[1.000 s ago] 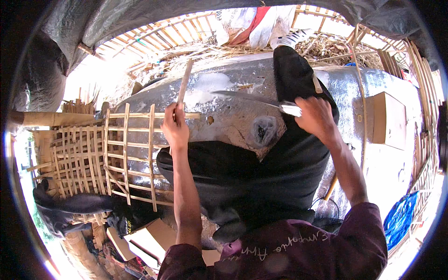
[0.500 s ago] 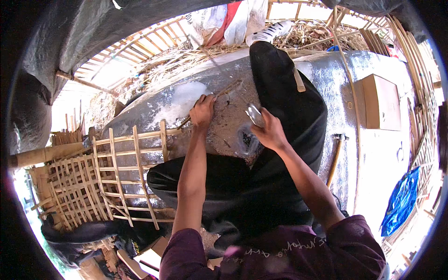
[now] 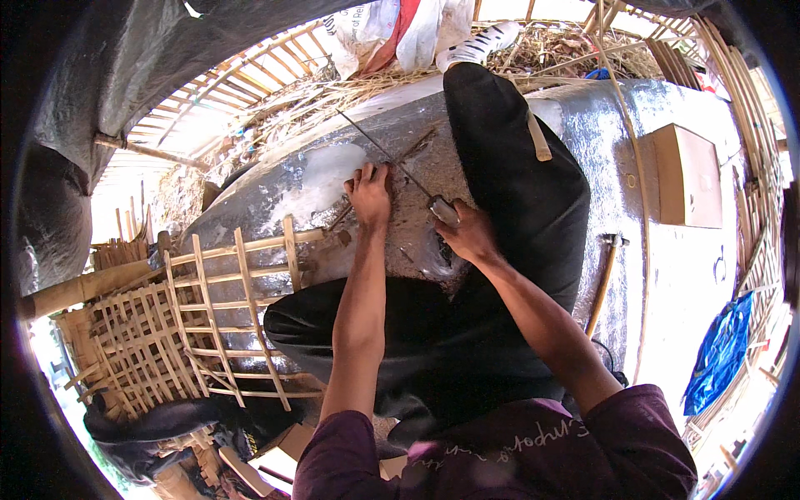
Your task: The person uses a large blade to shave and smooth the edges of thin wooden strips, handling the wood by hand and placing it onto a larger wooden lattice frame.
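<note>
My left hand (image 3: 369,196) is closed over a thin brownish stick (image 3: 414,147), which slants from lower left to upper right beneath it on the grey sheet. In my right hand (image 3: 471,232) is the silvery handle of a long thin dark rod-like tool (image 3: 371,137). The rod reaches up and left, crossing the stick just right of my left fingers. Whether it has a cutting edge is too fine to make out. Below my right hand lies something of clear plastic (image 3: 433,265), partly hidden.
A bamboo lattice (image 3: 237,272) lies left of my folded legs. A bamboo strip (image 3: 537,137) rests on my right leg. On the right are a hammer (image 3: 603,283), a cardboard box (image 3: 687,177) and a blue plastic sheet (image 3: 718,354). Straw and sacks (image 3: 392,37) are at the far side.
My right hand has shifted slightly left and turned, and the rod, blurred before, now shows sharply across the stick. My left hand has moved a little to the right.
</note>
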Tool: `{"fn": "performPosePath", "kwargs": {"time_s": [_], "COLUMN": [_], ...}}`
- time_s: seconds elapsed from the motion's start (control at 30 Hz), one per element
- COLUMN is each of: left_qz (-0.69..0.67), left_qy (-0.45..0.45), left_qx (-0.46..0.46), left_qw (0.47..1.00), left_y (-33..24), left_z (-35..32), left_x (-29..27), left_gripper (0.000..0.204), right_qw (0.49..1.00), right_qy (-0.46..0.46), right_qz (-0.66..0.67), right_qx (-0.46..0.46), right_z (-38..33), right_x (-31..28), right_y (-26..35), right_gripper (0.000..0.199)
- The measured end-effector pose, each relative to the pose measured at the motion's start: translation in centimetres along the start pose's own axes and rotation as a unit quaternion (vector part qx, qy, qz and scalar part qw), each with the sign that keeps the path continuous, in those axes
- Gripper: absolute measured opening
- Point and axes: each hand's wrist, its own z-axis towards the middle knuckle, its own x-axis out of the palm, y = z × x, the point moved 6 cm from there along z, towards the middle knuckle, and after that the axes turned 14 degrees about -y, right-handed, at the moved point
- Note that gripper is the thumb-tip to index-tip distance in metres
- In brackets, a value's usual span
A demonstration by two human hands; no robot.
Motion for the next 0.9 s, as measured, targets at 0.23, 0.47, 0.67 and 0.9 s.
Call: {"fn": "performPosePath", "kwargs": {"time_s": [0.23,0.47,0.67,0.9], "left_qz": [-0.045,-0.057,-0.068,-0.121], "left_qy": [-0.010,-0.034,-0.016,0.003], "left_qx": [-0.013,0.003,-0.021,0.005], "left_qw": [0.999,0.998,0.997,0.993], "left_y": [0.4,0.9,0.6,0.7], "left_z": [-0.4,-1.2,-0.8,-0.5], "left_x": [0.5,0.4,0.0,-0.7], "left_gripper": [0.018,0.016,0.016,0.025], "right_qw": [0.999,0.995,0.995,0.994], "right_qy": [0.035,0.061,-0.012,-0.005], "right_qz": [-0.035,-0.080,-0.094,-0.104], "right_qx": [-0.007,0.015,-0.017,-0.039], "right_z": [0.2,2.3,2.4,2.4], "right_x": [0.0,0.1,0.3,0.4], "right_y": [0.1,-0.7,-1.2,-1.0], "right_gripper": [0.048,0.042,0.037,0.036]}}
